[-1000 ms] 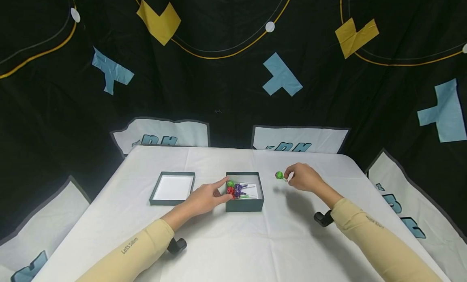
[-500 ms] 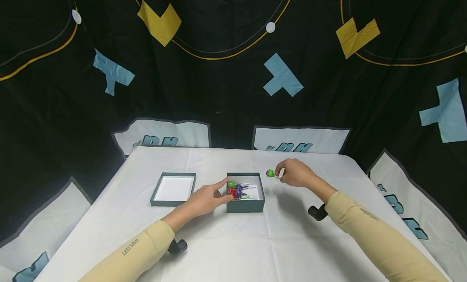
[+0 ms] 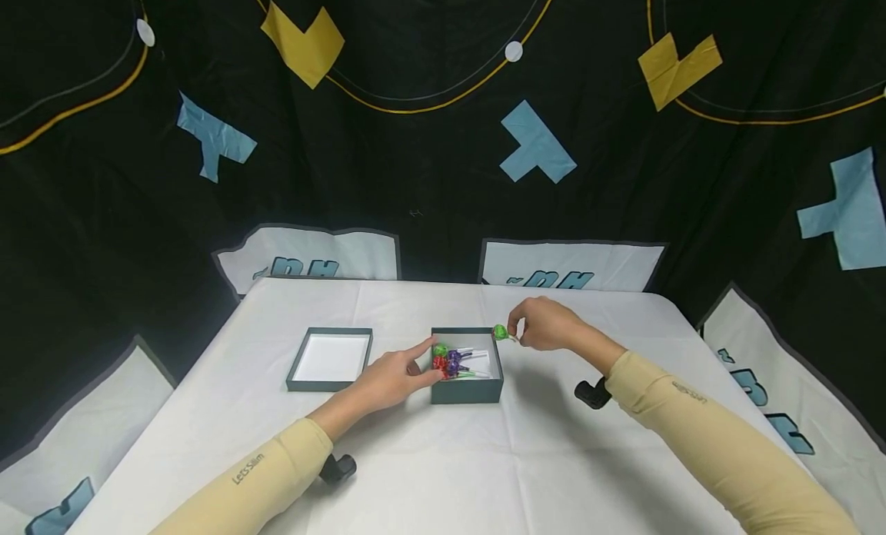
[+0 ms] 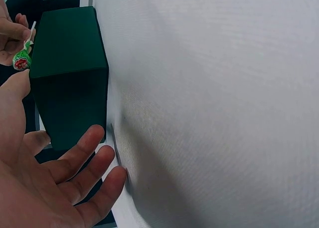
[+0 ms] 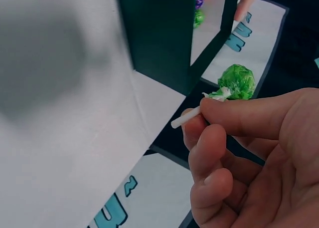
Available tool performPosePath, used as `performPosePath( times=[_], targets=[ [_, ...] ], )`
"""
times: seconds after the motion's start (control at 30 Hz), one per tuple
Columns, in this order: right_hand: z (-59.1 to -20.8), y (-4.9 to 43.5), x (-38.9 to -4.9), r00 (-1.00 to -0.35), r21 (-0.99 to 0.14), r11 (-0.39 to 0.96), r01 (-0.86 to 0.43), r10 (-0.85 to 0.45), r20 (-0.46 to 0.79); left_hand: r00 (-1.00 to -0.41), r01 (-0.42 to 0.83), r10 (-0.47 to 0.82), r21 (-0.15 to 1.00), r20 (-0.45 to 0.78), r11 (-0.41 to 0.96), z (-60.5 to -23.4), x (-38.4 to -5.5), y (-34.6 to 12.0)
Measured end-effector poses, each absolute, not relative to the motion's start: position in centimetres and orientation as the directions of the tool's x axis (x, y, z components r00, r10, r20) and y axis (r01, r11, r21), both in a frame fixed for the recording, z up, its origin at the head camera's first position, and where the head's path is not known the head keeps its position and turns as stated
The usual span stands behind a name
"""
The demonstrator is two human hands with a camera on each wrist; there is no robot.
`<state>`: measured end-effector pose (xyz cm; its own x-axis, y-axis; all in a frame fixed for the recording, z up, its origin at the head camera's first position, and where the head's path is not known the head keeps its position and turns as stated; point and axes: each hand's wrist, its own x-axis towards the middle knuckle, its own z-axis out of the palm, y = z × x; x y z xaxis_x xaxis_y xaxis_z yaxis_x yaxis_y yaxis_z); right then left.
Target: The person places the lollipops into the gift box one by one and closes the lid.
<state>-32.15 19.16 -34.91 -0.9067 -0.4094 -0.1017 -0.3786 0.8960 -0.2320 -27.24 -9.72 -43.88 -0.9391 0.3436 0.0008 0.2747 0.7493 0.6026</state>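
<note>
My right hand [image 3: 543, 325] pinches a green-wrapped lollipop [image 3: 500, 332] by its white stick between thumb and forefinger. In the right wrist view the green candy head [image 5: 237, 82] points away from the palm, near the box's corner. The lollipop is above the right rim of a dark green box [image 3: 465, 393]. Inside the box lie several lollipops [image 3: 450, 362] with red, green and purple wrappers, sticks pointing right. My left hand [image 3: 394, 377] rests at the box's left side, thumb and forefinger spread along its edge. Its other fingers [image 4: 89, 163] stretch out loosely beside the box.
The box's lid [image 3: 328, 385] lies upturned on the white-covered table [image 3: 415, 473], left of the box, showing its white inside. A black patterned curtain [image 3: 429, 174] hangs behind the table. Dark wrist camera mounts [image 3: 593, 394] stick out below both sleeves.
My right hand has moved left with the lollipop, from well right of the box to its right rim. The left hand, box and lid have stayed in place.
</note>
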Motion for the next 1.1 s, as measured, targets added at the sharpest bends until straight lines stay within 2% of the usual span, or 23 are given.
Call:
performPosePath(
  times=[0.7,1.1],
  targets=[
    [-33.8,14.9,-32.3,-0.830,-0.137,0.877,-0.460,-0.480,-0.285,-0.937,0.282,0.348,0.608,0.010,0.742,-43.9,-27.1,-9.8],
    [-33.9,12.6,-32.6,-0.781,-0.126,0.859,-0.497,-0.506,-0.366,-0.938,0.279,0.347,0.607,0.006,0.744,-43.9,-27.1,-9.8]
  ],
)
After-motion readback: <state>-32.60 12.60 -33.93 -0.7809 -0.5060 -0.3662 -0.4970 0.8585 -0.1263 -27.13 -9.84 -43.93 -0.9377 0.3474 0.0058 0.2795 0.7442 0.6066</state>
